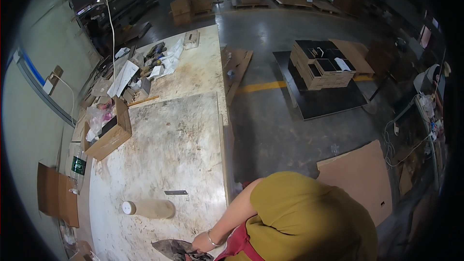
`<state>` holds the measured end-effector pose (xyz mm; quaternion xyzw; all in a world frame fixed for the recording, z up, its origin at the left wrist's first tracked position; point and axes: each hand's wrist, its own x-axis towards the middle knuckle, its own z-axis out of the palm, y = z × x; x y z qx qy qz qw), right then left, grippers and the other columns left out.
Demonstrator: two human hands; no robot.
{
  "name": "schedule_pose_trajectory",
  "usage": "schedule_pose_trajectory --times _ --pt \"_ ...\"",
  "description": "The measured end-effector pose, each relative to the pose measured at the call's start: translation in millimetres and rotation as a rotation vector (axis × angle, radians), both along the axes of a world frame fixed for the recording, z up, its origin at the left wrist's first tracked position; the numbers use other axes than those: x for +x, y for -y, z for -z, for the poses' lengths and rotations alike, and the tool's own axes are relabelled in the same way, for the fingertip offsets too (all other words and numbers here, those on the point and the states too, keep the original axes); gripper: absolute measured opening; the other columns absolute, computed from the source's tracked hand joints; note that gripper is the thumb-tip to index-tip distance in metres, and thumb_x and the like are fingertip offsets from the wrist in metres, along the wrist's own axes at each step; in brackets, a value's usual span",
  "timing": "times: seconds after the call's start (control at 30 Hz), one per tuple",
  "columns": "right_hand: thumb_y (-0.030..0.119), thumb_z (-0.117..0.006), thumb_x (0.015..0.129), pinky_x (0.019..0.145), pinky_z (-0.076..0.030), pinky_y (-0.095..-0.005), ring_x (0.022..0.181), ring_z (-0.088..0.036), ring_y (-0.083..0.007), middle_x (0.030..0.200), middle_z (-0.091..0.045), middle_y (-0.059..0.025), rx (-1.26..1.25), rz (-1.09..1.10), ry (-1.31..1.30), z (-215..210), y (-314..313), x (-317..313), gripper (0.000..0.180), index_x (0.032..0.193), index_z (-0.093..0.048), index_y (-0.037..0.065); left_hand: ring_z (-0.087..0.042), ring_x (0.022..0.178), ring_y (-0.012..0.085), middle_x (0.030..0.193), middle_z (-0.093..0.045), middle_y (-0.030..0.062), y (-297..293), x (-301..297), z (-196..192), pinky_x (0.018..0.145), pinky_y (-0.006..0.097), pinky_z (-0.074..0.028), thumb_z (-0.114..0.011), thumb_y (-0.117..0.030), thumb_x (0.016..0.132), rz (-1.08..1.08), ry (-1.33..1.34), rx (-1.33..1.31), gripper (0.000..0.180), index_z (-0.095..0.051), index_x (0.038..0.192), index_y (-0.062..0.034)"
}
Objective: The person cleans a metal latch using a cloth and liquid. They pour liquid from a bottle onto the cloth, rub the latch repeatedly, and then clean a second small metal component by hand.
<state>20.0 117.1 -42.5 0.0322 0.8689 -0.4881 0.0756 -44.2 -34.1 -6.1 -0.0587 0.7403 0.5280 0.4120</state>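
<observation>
My right hand (203,243), with a bracelet at the wrist, reaches down-left to the table's near edge. Its fingers are closed on a crumpled dark grey cloth (169,247), which the frame's lower edge partly cuts off. My left hand does not show. Beyond the cloth, a cloudy plastic bottle (152,209) with a white cap lies on its side. Farther up, a short dark metal strip (175,193) rests flat on the stained worktable (179,130).
An open cardboard box (113,137) holding plastic bags stands at the table's left side. Behind it lie a yellow stick (143,100) and a heap of papers and tools. Right of the table, stacked panels (321,75) sit on a dark board; a cardboard sheet (360,179) lies nearer.
</observation>
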Motion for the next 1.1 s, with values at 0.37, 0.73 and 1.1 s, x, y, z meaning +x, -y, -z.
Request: schedule_pose_trajectory --times 0.37,0.73,1.1 --pt "0.021 -0.049 0.094 0.042 -0.037 -0.0265 0.043 -0.043 -0.0094 0.052 -0.046 -0.0004 -0.585 0.349 0.236 -119.0 -95.0 66.6 0.022 0.079 -0.054 0.005 -0.046 0.055 0.0076 0.062 -0.052 -0.0004 25.2 -5.7 -45.6 0.049 0.026 -0.037 -0.059 -0.026 0.091 -0.030 -0.348 -0.060 0.025 -0.061 0.079 -0.0031" --pt "0.018 -0.046 0.097 0.043 -0.034 -0.0235 0.045 -0.041 -0.0075 0.053 -0.047 0.0004 -0.621 0.059 0.308 -128.9 -56.2 41.8 0.026 0.075 -0.047 0.005 -0.047 0.061 0.0058 0.070 -0.058 -0.0012 -36.7 -1.3 -93.4 0.054 0.022 -0.037 -0.059 -0.016 0.089 0.209 -0.412 0.154 0.018 -0.064 0.094 0.0009" --pt "0.035 -0.044 0.098 0.046 -0.042 -0.0236 0.049 -0.050 -0.0137 0.061 -0.056 -0.0059 -1.167 0.228 0.790 -121.5 -51.9 21.4 0.041 0.092 -0.059 -0.003 -0.051 0.066 0.0065 0.082 -0.061 0.0013 -11.7 -10.2 -66.8 0.058 0.019 -0.040 -0.056 -0.014 0.093 -0.079 -0.146 0.472 0.011 -0.061 0.093 -0.0050"
